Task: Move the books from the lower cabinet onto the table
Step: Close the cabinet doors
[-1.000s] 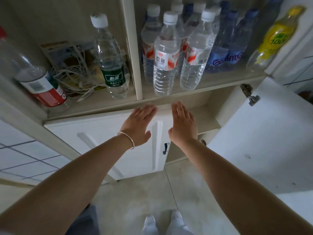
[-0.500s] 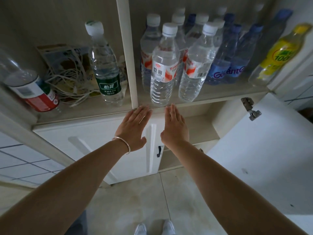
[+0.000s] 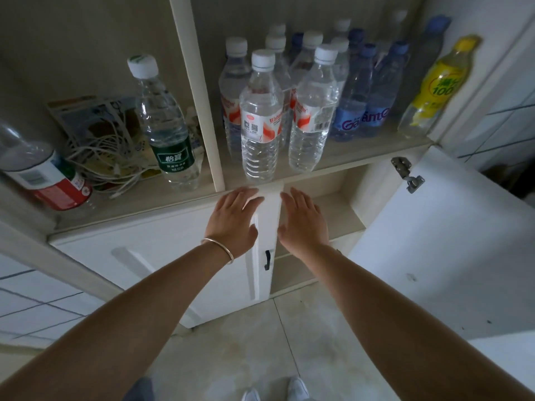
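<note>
Both my arms reach forward toward a white lower cabinet. My left hand (image 3: 233, 219), with a bangle on the wrist, is flat with straight fingers in front of the shut left door (image 3: 162, 256). My right hand (image 3: 302, 219) is flat too, held in front of the open right compartment (image 3: 337, 209). That compartment's door (image 3: 451, 244) stands swung wide to the right. Only a bare pale shelf shows inside; no books are visible from here. Neither hand holds anything.
Above the cabinet an open shelf holds several water bottles (image 3: 260, 123), a green-labelled bottle (image 3: 166, 125), a yellow drink bottle (image 3: 437, 88), a red-labelled bottle (image 3: 43, 175) lying on its side and tangled white cables (image 3: 107, 157). Tiled floor and my shoes (image 3: 275, 392) lie below.
The view has tilted up and the shelf sits lower in frame. Both hands stay flat, side by side, drifted slightly left against the cabinet front.
</note>
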